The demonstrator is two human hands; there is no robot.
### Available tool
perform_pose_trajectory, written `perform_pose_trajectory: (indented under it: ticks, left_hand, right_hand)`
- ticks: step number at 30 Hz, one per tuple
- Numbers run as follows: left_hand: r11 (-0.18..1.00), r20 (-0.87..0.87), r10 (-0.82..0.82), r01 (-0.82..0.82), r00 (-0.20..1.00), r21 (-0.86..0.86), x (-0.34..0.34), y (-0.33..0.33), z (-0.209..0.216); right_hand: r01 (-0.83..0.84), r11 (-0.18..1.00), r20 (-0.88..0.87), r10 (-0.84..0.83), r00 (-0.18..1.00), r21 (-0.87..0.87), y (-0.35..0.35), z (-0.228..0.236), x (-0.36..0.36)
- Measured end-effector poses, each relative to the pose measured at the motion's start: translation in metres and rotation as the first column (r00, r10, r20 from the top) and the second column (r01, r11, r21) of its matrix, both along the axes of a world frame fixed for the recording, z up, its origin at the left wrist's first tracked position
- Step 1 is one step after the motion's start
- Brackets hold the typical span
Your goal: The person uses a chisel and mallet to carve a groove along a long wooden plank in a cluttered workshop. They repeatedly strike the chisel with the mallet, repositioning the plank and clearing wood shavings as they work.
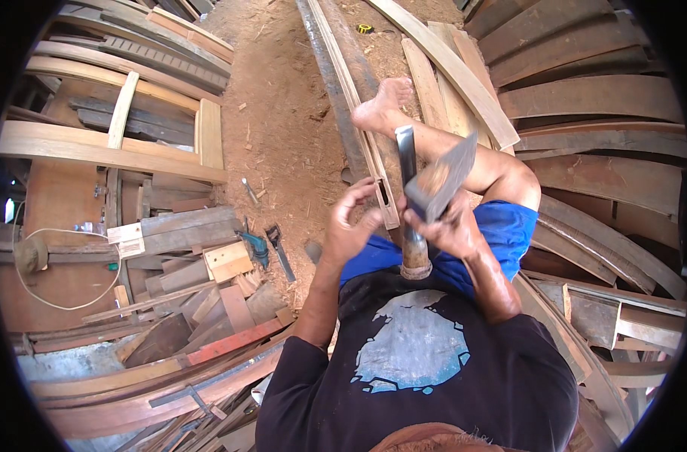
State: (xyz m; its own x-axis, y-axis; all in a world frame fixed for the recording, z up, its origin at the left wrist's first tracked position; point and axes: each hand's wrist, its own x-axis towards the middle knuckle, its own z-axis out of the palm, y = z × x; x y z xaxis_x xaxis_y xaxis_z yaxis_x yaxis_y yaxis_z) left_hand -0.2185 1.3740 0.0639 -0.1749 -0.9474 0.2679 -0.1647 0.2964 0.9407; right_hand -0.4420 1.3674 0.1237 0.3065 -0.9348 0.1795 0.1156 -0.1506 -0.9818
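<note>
In front of my body, my right hand (450,230) is closed around a hatchet (441,177) with a broad, motion-blurred metal head. A chisel (407,154) stands upright against that same hand, its steel blade pointing away and its worn wooden handle (416,260) toward my shirt; the thumb lies across it. My left hand (349,224) is empty, thumb and fingers apart, its fingertips beside the near end of a long narrow wooden bar (355,109). A dark slot (383,194) is cut in that end. The hatchet's handle is hidden.
My bare foot (385,105) rests across the bar. Pale planks (456,68) lie beyond, near a yellow tape measure (364,29). On the left are a wooden frame (125,160), a teal tool (256,247), and a dark saw (280,255). Curved boards (592,105) are stacked right.
</note>
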Motion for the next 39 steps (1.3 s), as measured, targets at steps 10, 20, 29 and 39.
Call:
perform_pose_trajectory:
  ticks: [10,20,29,39]
  left_hand:
    - [0.874,-0.828,-0.39,0.445,0.403,-0.195,-0.006,-0.002,0.01]
    - [0.857,-0.842,-0.429,0.441,0.327,-0.265,-0.005,0.012,-0.008]
    - [0.859,-0.881,-0.409,0.425,0.236,-0.285,-0.011,0.018,-0.005]
    - [0.889,-0.877,-0.357,0.404,0.322,-0.214,-0.006,0.021,-0.009]
  right_hand:
    - [-0.249,0.927,-0.223,0.19,0.956,-0.282,0.05,-0.006,0.02]
    - [-0.34,0.913,-0.327,0.257,0.909,-0.227,0.064,-0.012,0.019]
    - [-0.341,0.893,-0.321,0.244,0.915,-0.294,0.064,-0.013,0.022]
    - [-0.301,0.916,-0.245,0.238,0.94,-0.265,0.066,-0.014,0.025]
